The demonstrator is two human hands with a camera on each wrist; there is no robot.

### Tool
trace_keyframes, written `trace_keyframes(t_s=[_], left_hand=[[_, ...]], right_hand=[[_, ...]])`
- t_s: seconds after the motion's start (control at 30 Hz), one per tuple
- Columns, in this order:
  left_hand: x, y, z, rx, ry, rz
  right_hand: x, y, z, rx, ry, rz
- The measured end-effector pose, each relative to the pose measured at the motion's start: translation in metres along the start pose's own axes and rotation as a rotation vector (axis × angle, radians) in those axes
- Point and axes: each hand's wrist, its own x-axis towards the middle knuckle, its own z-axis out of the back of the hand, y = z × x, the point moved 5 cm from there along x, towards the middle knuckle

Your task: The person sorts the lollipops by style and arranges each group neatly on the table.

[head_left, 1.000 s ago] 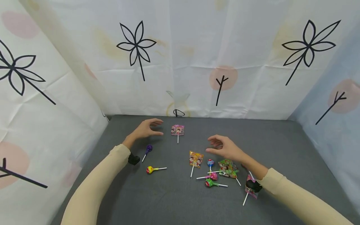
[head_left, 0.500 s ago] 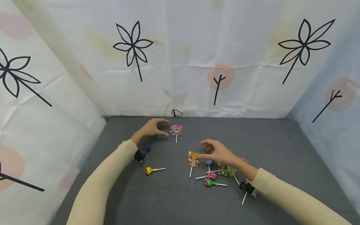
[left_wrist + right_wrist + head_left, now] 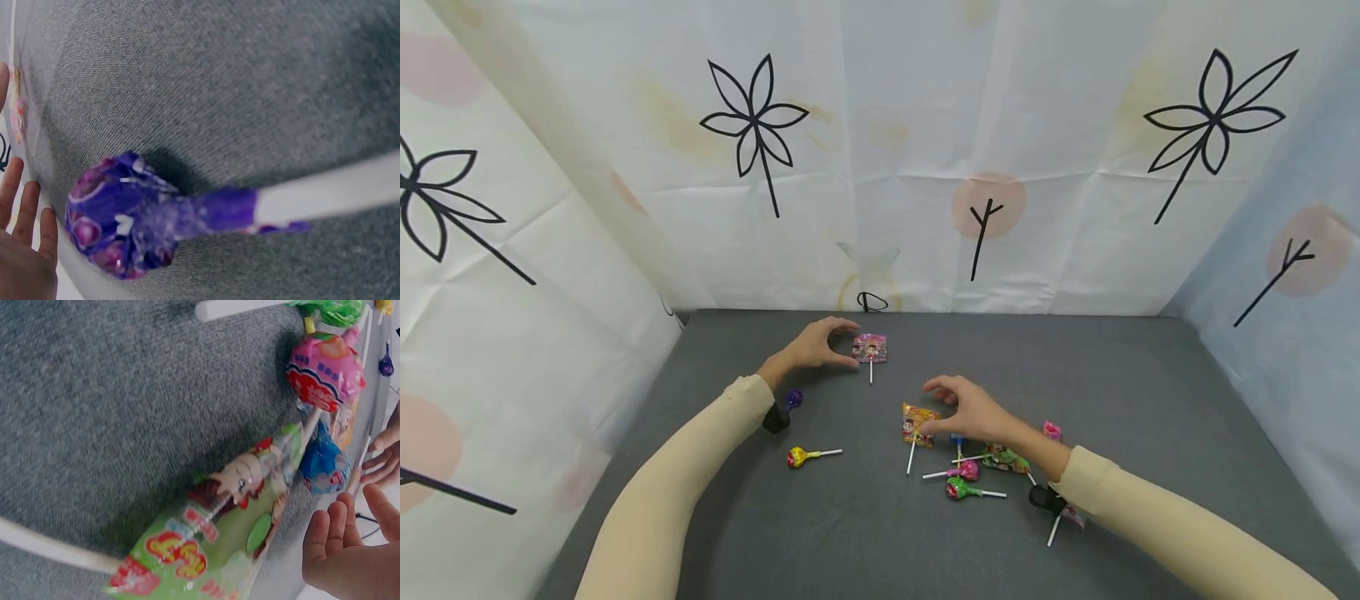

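My left hand [image 3: 816,343] is at the far side of the table, its thumb and fingers spread at the left edge of a pink flat-wrapped lollipop [image 3: 870,348]. Under my left wrist lies a purple lollipop [image 3: 119,219]. My right hand [image 3: 970,410] hovers with loosely bent fingers, its thumb overlapping an orange flat-wrapped lollipop [image 3: 913,427] in the head view. Nothing is held in either hand. Below the right wrist are a green flat-wrapped lollipop [image 3: 219,550], a blue lollipop [image 3: 325,465] and a pink round lollipop [image 3: 325,369].
A yellow lollipop [image 3: 797,457] lies left of centre on the grey table [image 3: 850,533]. A green round lollipop [image 3: 957,488] lies in the right group. Another pink wrapper [image 3: 1052,431] is partly hidden by the right forearm. Patterned white cloth [image 3: 895,125] walls the back and sides.
My left hand has moved right, up to the pink flat-wrapped lollipop. My right hand has moved left and slightly nearer, over the orange one's edge. The lollipops have stayed in place.
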Motion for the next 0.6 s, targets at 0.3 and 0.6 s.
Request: trace_keyframes(t_s=[0.3, 0.6], left_hand=[[0.006, -0.001, -0.004, -0.013, 0.007, 0.032], [0.01, 0.007, -0.01, 0.009, 0.02, 0.062]], right_hand=[[0.005, -0.003, -0.015, -0.027, 0.015, 0.009], [0.007, -0.005, -0.022, -0.119, -0.01, -0.04]])
